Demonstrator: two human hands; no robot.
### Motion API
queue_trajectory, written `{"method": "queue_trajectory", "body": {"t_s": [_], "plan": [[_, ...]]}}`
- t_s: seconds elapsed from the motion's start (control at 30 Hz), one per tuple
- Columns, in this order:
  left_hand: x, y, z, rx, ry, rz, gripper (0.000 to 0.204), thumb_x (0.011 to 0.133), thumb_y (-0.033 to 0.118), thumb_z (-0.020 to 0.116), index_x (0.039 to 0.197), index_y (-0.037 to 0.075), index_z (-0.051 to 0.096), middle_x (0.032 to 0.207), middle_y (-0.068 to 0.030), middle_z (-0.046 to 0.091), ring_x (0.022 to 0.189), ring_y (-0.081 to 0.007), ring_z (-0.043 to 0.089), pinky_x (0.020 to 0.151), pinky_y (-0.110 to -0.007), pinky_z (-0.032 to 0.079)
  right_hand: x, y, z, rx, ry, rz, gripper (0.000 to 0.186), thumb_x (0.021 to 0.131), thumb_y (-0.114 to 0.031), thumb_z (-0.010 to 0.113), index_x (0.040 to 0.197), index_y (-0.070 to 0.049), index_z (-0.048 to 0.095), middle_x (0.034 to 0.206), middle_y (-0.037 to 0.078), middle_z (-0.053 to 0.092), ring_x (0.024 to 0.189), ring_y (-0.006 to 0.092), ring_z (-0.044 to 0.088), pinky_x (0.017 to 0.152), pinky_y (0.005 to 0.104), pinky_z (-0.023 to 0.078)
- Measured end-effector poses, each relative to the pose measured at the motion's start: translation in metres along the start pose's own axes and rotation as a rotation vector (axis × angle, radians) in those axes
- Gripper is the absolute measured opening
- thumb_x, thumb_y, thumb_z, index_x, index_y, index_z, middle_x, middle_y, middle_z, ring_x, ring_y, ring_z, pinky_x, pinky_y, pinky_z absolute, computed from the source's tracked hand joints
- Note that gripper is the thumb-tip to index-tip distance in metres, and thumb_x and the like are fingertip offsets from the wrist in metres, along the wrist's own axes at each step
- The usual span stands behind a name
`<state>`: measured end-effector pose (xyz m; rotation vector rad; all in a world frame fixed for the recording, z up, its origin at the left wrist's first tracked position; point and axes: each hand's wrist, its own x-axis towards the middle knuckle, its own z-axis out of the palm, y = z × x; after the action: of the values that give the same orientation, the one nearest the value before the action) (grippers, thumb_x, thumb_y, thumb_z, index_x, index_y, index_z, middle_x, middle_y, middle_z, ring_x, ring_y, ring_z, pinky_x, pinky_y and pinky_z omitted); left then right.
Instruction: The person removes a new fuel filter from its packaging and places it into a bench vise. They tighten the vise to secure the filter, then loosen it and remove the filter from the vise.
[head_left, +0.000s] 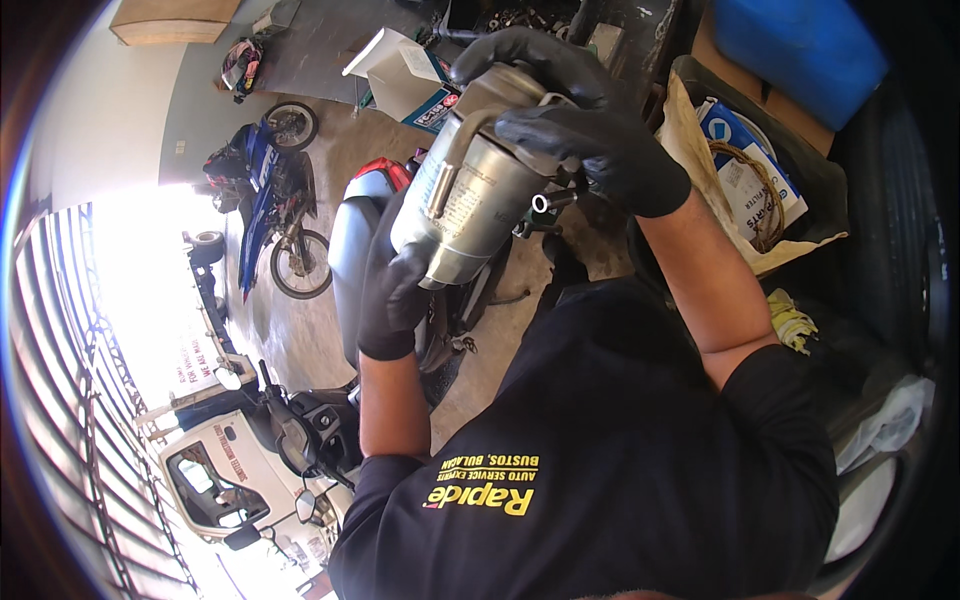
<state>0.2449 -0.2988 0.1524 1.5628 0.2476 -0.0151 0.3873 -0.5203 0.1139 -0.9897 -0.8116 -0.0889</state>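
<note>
A silver metal fuel filter (470, 200) is held up in front of my chest, tilted, with a bent pipe along its side and a short open metal tube (545, 203) near my right wrist. Both of my hands wear black gloves. My left hand (390, 300) supports its lower left side, the fingers partly hidden behind it. From above, my right hand (590, 120) grips the top end, with fingers spread over the upper rim and bracket. Just beyond the filter lies an open white and green cardboard box (405, 75).
A motorcycle with a red tail light (378, 178) stands close behind the filter. Farther left are a blue motorcycle (262, 190), a dark scooter (315, 425) and a white truck (215, 475). On the right, an open sack (690, 135) holds a blue and white box (745, 180), near a yellow cloth (790, 320).
</note>
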Motion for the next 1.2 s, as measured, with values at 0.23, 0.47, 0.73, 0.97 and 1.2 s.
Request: {"method": "queue_trajectory", "body": {"t_s": [0.23, 0.47, 0.73, 0.97, 1.2], "plan": [[-0.008, -0.018, 0.01, 0.521, -0.041, 0.165, 0.063, 0.091, 0.024, 0.069, 0.146, 0.0, 0.049, 0.133, -0.0155, 0.062, 0.121, -0.0246, 0.061, 0.103, -0.038, 0.049, 0.003, 0.048, -0.003, -0.461, -0.153, -0.249, 0.037, 0.093, -0.016, 0.071, 0.129, -0.012, 0.065, 0.13, 0.01, 0.064, 0.121, 0.0267, 0.063, 0.105, 0.0377, 0.051], [-0.004, -0.064, -0.007, -0.142, 0.08, -0.127, 0.055, 0.09, 0.019, 0.062, 0.138, -0.006, 0.053, 0.121, -0.0154, 0.067, 0.108, -0.0244, 0.069, 0.095, -0.036, 0.055, -0.017, 0.061, -0.031, -0.583, -0.096, -0.206, 0.042, 0.102, -0.01, 0.059, 0.142, -0.021, 0.062, 0.149, 0.01, 0.048, 0.136, 0.0267, 0.053, 0.109, 0.0386, 0.051], [0.001, -0.076, -0.02, 0.036, -0.05, 0.006, 0.052, 0.092, 0.022, 0.058, 0.134, -0.007, 0.055, 0.12, -0.0165, 0.067, 0.108, -0.0243, 0.068, 0.095, -0.036, 0.054, -0.158, 0.05, -0.041, 0.08, 0.383, 0.482, 0.021, 0.1, -0.023, 0.066, 0.112, -0.006, 0.066, 0.1, 0.004, 0.071, 0.092, 0.0137, 0.068, 0.083, 0.026, 0.053], [-0.011, -0.064, -0.007, 0.574, -0.031, 0.286, 0.03, 0.092, 0.018, 0.072, 0.12, 0.014, 0.063, 0.129, -0.0198, 0.064, 0.114, -0.0372, 0.065, 0.095, -0.048, 0.053, -0.241, 0.124, 0.021, -0.758, -0.08, 0.638, 0.035, 0.098, -0.036, 0.065, 0.12, -0.009, 0.065, 0.108, 0.011, 0.073, 0.096, 0.0305, 0.072, 0.089, 0.0453, 0.054], [-0.018, -0.079, -0.004, 0.621, 0.033, 0.305, 0.028, 0.09, 0.019, 0.076, 0.116, 0.014, 0.066, 0.13, -0.0215, 0.064, 0.114, -0.0417, 0.065, 0.094, -0.049, 0.055, -0.254, 0.163, 0.041, -0.552, -0.484, 0.696, 0.03, 0.096, -0.033, 0.065, 0.115, -0.01, 0.065, 0.11, 0.015, 0.071, 0.098, 0.0335, 0.07, 0.087, 0.0467, 0.054]]}}
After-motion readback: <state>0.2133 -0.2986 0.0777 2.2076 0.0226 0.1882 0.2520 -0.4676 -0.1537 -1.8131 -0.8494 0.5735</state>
